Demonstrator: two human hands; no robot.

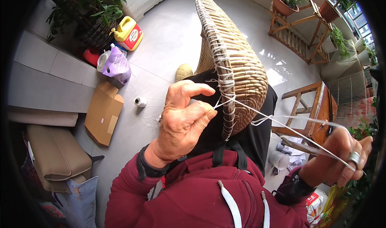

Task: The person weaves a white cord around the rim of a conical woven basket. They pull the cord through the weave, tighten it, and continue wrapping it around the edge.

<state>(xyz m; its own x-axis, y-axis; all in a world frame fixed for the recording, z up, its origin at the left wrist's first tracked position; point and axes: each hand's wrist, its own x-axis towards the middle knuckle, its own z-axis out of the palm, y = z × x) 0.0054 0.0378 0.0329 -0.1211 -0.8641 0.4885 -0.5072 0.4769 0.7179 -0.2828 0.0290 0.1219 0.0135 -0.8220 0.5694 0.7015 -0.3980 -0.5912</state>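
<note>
A woven wicker basket (245, 68) stands tilted on its side between my knees. White cord wraps its rim (224, 74) in many turns. My left hand (184, 119) is at the rim's left side, thumb and forefinger pinching white cord (218, 103). Out to the right, my right hand (340, 157) is slightly blurred and wears a wide metal ring (354, 157). It holds the taut length of cord (271, 119) running from the rim, and a looser strand loops back towards the basket. A thin pointed end shows by its fingers; whether it is a needle I cannot tell.
On the floor at left are a spool of white thread (140, 101), a cardboard box (104, 115), a purple pouch (116, 63) and a yellow jug (129, 33). A wooden stool (313, 113) stands at right. Behind it is a wooden plant stand (297, 32) with potted plants.
</note>
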